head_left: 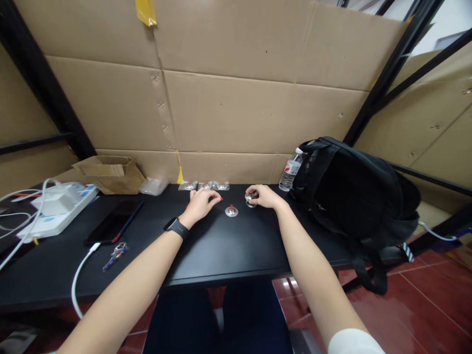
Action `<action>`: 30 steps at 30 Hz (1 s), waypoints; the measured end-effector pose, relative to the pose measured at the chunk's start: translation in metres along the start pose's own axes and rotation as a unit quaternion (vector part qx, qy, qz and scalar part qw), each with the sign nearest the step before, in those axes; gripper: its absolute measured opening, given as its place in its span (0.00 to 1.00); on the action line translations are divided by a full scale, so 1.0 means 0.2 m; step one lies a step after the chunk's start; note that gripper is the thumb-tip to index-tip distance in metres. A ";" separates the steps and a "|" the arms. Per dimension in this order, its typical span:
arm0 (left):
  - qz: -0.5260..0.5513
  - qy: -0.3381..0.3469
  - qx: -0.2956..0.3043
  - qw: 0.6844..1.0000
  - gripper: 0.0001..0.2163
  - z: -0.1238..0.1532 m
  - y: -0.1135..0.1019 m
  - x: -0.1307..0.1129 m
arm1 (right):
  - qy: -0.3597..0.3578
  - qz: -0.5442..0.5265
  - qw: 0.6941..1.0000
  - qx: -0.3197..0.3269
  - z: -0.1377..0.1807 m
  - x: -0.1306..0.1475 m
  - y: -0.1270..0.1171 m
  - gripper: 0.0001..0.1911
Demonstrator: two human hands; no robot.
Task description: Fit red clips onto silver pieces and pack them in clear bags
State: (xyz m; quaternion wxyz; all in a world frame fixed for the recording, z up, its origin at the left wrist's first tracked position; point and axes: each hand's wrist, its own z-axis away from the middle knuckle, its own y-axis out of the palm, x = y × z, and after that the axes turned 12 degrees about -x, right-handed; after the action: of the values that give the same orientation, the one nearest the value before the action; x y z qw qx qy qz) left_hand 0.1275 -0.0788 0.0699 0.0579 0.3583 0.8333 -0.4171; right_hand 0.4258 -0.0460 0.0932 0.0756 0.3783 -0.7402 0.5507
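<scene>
My left hand [202, 202] hovers over the black table with thumb and forefinger pinched on a small red piece [221, 199]. Between my hands a shiny round disc with a red peg [231, 211] rests on the tabletop, peg upward. My right hand [263, 196] has its fingers closed around a shiny silver round piece [250, 196], close above the table; the fingers hide part of it. Behind the left hand, three clear plastic packets [205, 186] lie in a row, each with a silver and red piece inside.
At the right stand a water bottle [291, 169] and a black backpack [354, 191]. On the left lie a phone [112, 221], a pen [127, 222], a keychain [115, 255], a power strip [61, 211] and a paper bag [110, 174]. Cardboard [236, 113] walls the back.
</scene>
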 end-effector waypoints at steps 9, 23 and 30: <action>0.048 -0.015 -0.085 0.995 0.06 0.00 0.00 -0.09 | -0.067 -0.296 0.949 -0.083 0.00 0.31 0.25 0.23; 0.080 -0.029 -0.109 0.990 0.04 0.00 -0.01 -0.09 | -0.035 -0.331 0.935 -0.123 0.03 0.38 0.32 0.21; 0.140 -0.043 -0.121 0.982 0.05 0.00 0.04 -0.06 | -0.059 -0.335 0.931 -0.134 0.03 0.38 0.34 0.19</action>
State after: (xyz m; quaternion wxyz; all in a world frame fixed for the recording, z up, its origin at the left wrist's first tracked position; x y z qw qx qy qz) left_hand 0.1418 -0.0827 0.0701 0.1947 0.4430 0.8161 -0.3158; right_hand 0.3300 -0.0792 0.0788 0.2618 0.6222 -0.6406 0.3660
